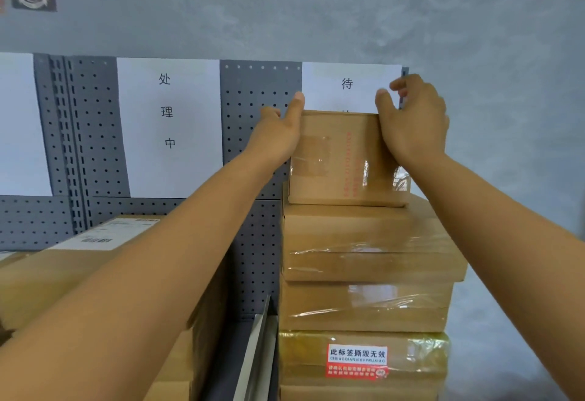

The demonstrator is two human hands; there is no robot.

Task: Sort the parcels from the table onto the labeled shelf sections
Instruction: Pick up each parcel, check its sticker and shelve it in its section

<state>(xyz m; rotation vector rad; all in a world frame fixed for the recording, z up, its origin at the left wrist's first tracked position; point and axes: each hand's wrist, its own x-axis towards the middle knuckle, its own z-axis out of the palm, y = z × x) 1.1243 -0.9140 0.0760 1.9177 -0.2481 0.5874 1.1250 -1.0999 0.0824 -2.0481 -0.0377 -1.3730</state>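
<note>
Head view | box [342, 160] sits atop stack [367, 261] under right shelf label [348, 84] | left hand [278, 134] and right hand [411, 122] flank it, fingers clamped on its sides, arms outstretched | advice: square box on stack, check stability before release.

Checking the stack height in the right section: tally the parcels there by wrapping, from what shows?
Plain cardboard, small box on top, held between left hand and right hand: 1
Cardboard with clear film: 2, upper and lower
Yellow-taped with red and white sticker: 1
Bottom one, cut off by frame edge: 1
Total: 5
</note>
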